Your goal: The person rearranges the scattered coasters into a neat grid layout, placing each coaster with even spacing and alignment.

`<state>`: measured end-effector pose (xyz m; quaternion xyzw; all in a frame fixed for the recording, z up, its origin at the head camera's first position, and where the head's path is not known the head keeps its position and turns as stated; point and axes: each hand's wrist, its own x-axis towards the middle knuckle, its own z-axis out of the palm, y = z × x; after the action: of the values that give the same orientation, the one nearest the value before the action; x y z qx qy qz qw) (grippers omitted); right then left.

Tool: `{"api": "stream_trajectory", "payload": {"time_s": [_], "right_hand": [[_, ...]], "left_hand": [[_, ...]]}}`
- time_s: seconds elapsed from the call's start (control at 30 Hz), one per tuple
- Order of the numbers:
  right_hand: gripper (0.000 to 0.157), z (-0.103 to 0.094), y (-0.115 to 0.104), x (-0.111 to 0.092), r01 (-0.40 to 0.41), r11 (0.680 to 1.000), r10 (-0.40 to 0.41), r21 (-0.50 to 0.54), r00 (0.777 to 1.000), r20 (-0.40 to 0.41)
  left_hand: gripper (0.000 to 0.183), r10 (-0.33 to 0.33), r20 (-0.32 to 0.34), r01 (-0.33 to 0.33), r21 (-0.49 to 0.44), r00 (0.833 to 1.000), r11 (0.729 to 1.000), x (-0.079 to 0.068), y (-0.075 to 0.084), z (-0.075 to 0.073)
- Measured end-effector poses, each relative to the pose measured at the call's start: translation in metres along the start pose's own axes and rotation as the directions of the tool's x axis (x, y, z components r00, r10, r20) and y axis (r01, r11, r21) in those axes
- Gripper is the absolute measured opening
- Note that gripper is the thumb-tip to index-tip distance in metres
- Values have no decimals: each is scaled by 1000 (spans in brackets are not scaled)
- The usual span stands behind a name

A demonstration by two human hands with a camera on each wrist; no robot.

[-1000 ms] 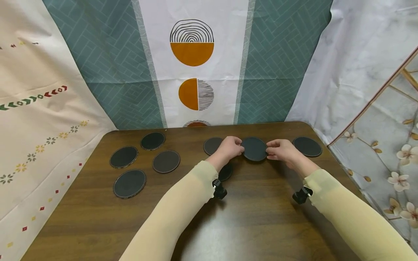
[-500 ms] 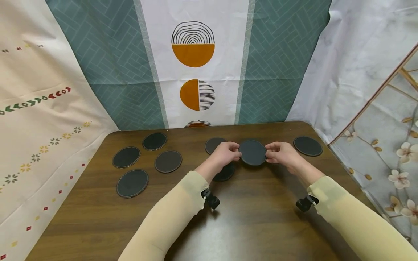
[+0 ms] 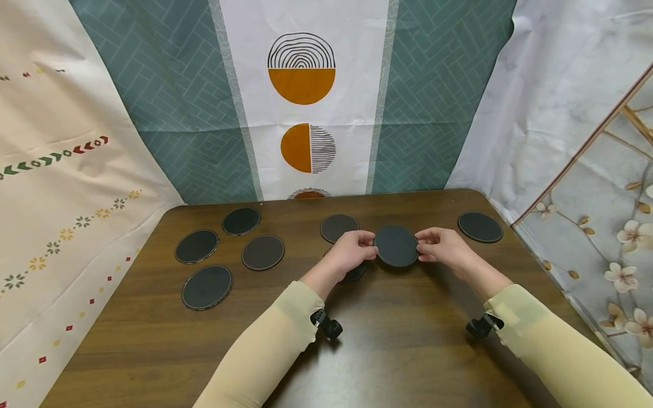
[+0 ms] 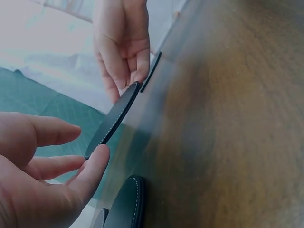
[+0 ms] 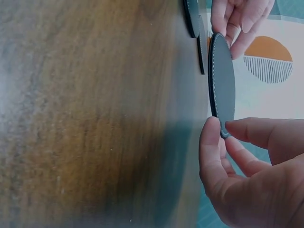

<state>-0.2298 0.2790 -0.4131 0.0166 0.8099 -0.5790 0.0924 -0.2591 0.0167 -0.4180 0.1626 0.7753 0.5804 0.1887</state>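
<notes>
Eight discs (image 3: 206, 287), two hands (image 3: 351, 250), two wrist cameras (image 3: 333, 329)
I see four discs near ten o'clock, three near one, another near two.

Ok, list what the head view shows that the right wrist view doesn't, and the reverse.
Only the head view: the group of four dark discs on the person's left, the lone disc at the far right, and both cream sleeves.

Only the right wrist view: the pale stitching along the edge of the held disc.

Both: that disc between the left hand and right hand, and the orange-and-striped circle on the hanging cloth.
</notes>
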Motion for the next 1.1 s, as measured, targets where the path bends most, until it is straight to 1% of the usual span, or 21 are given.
{"api": "stream_trajectory", "payload": {"time_s": [0.17,0.33,0.53,0.73,0.83,0.97,1.1], "right_hand": [[43,0,4,-3,-11,1000,11,-7,1000,11],[45,0,6,-4,-40,999,40,-7,999,25],[46,0,7,-4,-49,999,49,-15,998,33],[47,2,7,-3,-61,998,63,-35,997,50],[47,4,5,-3,-67,996,70,-56,996,61],[48,4,4,-3,-72,995,77,-75,994,72],[48,4,3,-1,-72,992,81,-100,993,81]], "left_hand": [[51,-9,25,9,-22,1000,1000,-4,-3,4],[53,-37,53,38,-14,998,999,-8,-4,6],[51,-41,62,42,-11,997,999,-9,-2,7],[46,-55,60,57,-25,997,998,-8,-4,5],[44,-52,57,52,10,997,999,-8,-5,3],[43,-50,52,46,72,997,996,-7,-7,2],[42,-46,38,42,112,998,993,-5,-9,3]]}}
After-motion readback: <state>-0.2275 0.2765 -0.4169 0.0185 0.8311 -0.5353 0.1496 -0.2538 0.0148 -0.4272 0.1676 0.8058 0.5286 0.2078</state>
